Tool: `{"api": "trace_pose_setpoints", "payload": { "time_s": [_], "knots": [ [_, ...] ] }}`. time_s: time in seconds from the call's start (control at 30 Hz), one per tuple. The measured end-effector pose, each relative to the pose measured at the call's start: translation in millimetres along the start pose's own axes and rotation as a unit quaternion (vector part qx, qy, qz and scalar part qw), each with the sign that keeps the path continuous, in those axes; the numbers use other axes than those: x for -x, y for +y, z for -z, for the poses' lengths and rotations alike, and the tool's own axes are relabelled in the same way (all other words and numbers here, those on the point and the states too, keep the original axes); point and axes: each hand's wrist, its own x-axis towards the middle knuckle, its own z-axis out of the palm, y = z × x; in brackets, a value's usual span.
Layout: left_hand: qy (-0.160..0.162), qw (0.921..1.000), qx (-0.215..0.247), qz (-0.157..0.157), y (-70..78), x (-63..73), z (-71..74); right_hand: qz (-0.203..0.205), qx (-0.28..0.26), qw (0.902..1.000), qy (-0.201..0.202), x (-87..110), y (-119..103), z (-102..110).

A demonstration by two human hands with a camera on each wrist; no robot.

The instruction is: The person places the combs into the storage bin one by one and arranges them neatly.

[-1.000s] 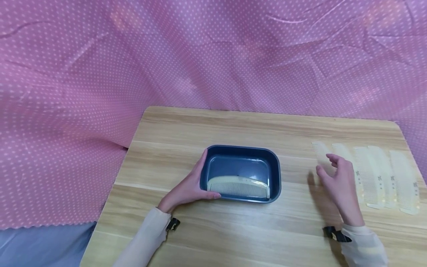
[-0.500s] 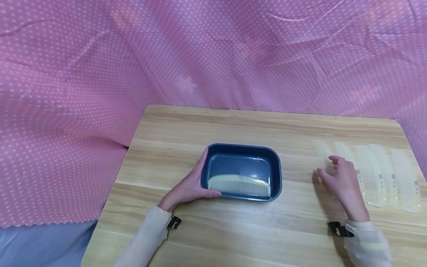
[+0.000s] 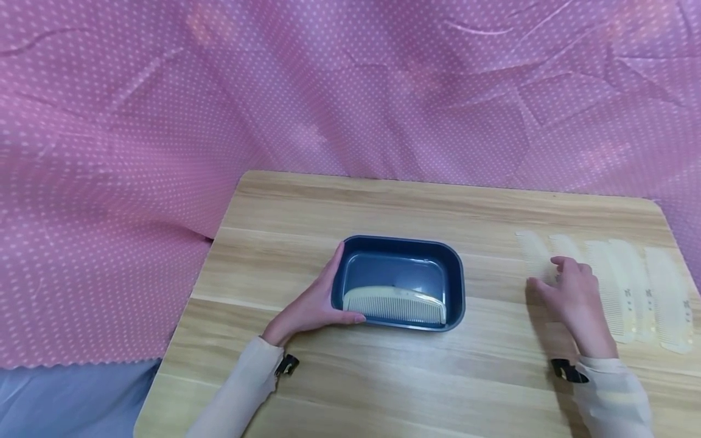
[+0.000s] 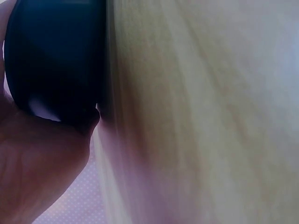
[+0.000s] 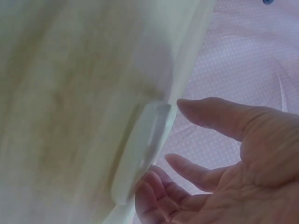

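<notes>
My left hand (image 3: 308,306) grips the left end of a dark blue rectangular tray (image 3: 402,241), thumb along its front side and fingers round the back. Inside the tray a cream comb (image 3: 394,303) leans along the front wall, teeth downward. Over at the right, my right hand (image 3: 577,307) is low above the leftmost pale comb (image 3: 531,249) and partly covers a second comb (image 3: 565,244). In the right wrist view, thumb and index finger stand apart beside a pale comb (image 5: 145,147), with nothing pinched between them.
Further pale combs (image 3: 609,286) lie in a row towards the right edge of the wooden table (image 3: 405,383). A pink dotted cloth (image 3: 350,91) hangs behind the table and down its left side.
My right hand has moved slightly right and lower over the leftmost combs. My left hand keeps its grip on the tray, and the comb inside stays put.
</notes>
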Motion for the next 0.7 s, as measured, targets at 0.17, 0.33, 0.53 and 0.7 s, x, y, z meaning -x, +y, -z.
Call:
{"api": "trace_pose_setpoints", "payload": {
  "time_s": [0.17,0.33,0.53,0.7],
  "knots": [
    [-0.002,1.0000,0.000,0.006,-0.5,-0.2,-0.7,-0.011,0.001,0.9999,-0.003,-3.0,4.7,1.9],
    [0.001,1.0000,-0.003,0.007,-1.1,0.8,-0.2,-0.015,0.009,0.9998,-0.006,-6.7,3.0,2.5],
    [0.003,1.0000,-0.004,0.000,-0.8,0.1,-0.5,-0.021,0.012,0.9996,-0.011,-7.0,-0.7,2.8],
    [0.001,1.0000,-0.005,0.000,-1.2,-0.3,-1.4,-0.030,0.009,0.9993,-0.021,-5.4,-0.7,3.9]
  ]
}}
